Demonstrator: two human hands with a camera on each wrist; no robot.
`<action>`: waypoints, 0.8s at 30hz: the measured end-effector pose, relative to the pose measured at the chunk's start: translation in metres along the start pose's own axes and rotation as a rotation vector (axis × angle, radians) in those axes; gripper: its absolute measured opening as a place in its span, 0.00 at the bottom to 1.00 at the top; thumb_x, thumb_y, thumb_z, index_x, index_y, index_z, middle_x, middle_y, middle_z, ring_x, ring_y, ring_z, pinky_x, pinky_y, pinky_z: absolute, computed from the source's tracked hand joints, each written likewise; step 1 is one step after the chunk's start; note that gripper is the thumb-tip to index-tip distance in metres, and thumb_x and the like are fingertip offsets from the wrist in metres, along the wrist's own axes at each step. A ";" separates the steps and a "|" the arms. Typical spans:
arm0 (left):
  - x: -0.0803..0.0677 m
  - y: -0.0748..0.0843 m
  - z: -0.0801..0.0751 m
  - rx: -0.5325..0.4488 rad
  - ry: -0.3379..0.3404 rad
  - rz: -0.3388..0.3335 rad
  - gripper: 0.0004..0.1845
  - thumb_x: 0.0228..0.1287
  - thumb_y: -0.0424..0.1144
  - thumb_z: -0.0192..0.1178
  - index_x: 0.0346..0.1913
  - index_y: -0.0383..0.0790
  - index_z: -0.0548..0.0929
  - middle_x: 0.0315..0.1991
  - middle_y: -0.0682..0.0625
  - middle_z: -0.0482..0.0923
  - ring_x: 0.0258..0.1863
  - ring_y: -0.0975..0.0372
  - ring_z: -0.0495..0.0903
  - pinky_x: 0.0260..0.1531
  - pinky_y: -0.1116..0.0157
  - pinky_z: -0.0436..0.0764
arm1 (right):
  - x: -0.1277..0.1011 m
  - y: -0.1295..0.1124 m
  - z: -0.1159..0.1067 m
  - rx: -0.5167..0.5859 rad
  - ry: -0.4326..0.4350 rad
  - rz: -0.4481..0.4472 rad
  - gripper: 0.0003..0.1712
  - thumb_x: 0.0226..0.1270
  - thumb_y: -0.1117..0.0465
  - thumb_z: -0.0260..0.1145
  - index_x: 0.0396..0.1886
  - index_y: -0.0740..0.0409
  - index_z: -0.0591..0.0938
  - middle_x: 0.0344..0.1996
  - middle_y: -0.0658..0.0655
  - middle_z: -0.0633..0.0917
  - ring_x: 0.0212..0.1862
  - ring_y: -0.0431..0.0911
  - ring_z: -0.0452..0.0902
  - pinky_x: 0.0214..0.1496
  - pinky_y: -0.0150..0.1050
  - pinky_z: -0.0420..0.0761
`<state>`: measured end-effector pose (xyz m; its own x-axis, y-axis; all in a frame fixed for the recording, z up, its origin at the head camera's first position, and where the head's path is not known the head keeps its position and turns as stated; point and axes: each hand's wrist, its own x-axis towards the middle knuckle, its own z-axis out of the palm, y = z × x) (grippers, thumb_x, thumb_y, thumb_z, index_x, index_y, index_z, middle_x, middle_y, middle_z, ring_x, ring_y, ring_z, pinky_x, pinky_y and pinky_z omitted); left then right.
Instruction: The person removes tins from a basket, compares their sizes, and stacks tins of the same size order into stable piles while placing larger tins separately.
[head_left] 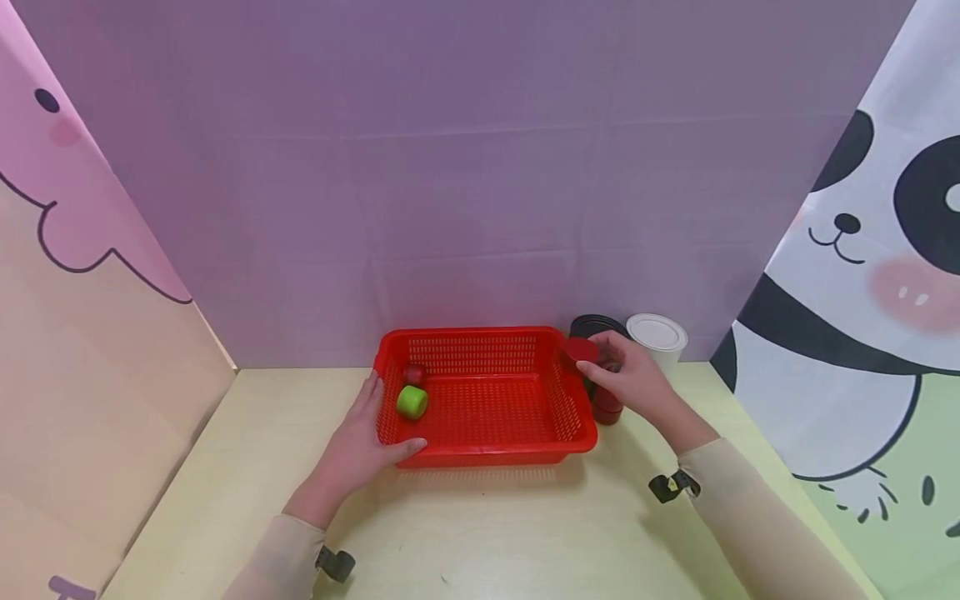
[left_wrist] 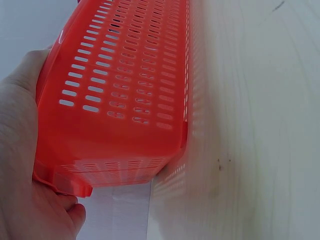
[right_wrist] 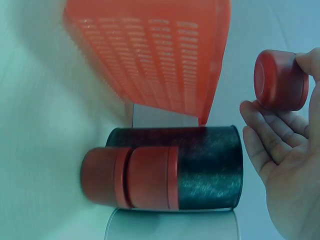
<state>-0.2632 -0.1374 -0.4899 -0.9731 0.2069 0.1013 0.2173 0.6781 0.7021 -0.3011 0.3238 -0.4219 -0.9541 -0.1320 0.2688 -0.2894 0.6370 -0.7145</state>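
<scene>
The left hand (head_left: 358, 446) holds the red basket (head_left: 483, 454) at its near left corner, with the thumb along the front rim and the fingers against the left wall; the left wrist view shows the palm (left_wrist: 20, 150) pressed on the basket wall (left_wrist: 125, 90), so this hand grasps the basket and keeps it steady on the table (head_left: 487, 533). The right hand (head_left: 628, 377) is lifted just beside the right rim of the basket and pinches a small red cap (head_left: 581, 349) between thumb and fingertips; in the right wrist view the cap (right_wrist: 280, 80) sits at the fingertips (right_wrist: 307, 62), clear of the table. Below this hand stand two more red caps (right_wrist: 131, 176), stacked one on the other, touching a black can (right_wrist: 200, 167), and a white can (head_left: 657, 335) stands just behind on the right. Inside the basket, near the left wall, a green cap (head_left: 411, 402) lies already, and a smaller dark red thing (head_left: 413, 373) is behind it; I cannot tell exactly what that one is. I judge that the step in hand is carrying the red cap over to the basket. The next move, I think, calls for bringing the cap over the rim and above the basket floor, lowering it and then opening the fingers, while the left hand holds the light basket against sliding.
</scene>
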 end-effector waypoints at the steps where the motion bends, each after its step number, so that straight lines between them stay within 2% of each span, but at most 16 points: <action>1: 0.000 0.000 0.000 0.003 0.001 -0.001 0.73 0.57 0.67 0.81 0.92 0.41 0.45 0.92 0.44 0.41 0.88 0.41 0.50 0.65 0.39 0.83 | -0.001 0.002 -0.001 -0.001 0.006 0.004 0.28 0.77 0.49 0.76 0.66 0.59 0.81 0.54 0.62 0.90 0.52 0.57 0.87 0.54 0.48 0.88; 5: 0.001 -0.002 0.001 0.011 0.003 0.001 0.73 0.57 0.67 0.81 0.92 0.41 0.44 0.92 0.44 0.41 0.88 0.41 0.50 0.66 0.39 0.83 | -0.005 0.008 -0.004 0.005 0.022 0.010 0.29 0.78 0.48 0.75 0.68 0.60 0.80 0.55 0.63 0.89 0.53 0.58 0.87 0.55 0.47 0.88; 15: 0.003 -0.005 0.003 -0.004 0.001 0.022 0.74 0.58 0.71 0.78 0.92 0.40 0.43 0.92 0.44 0.39 0.89 0.42 0.48 0.70 0.40 0.79 | -0.017 0.021 -0.010 -0.011 0.067 0.017 0.28 0.79 0.52 0.75 0.68 0.65 0.81 0.56 0.67 0.90 0.53 0.59 0.87 0.51 0.28 0.84; 24: 0.002 -0.003 0.002 -0.004 -0.002 0.019 0.74 0.58 0.70 0.79 0.91 0.39 0.43 0.92 0.44 0.39 0.89 0.42 0.47 0.71 0.40 0.78 | -0.023 0.040 -0.012 -0.038 0.112 0.008 0.24 0.80 0.51 0.73 0.63 0.63 0.84 0.51 0.63 0.91 0.49 0.55 0.86 0.47 0.33 0.84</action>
<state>-0.2659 -0.1378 -0.4937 -0.9688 0.2207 0.1130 0.2350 0.6715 0.7028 -0.2895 0.3615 -0.4494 -0.9411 -0.0423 0.3356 -0.2769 0.6660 -0.6927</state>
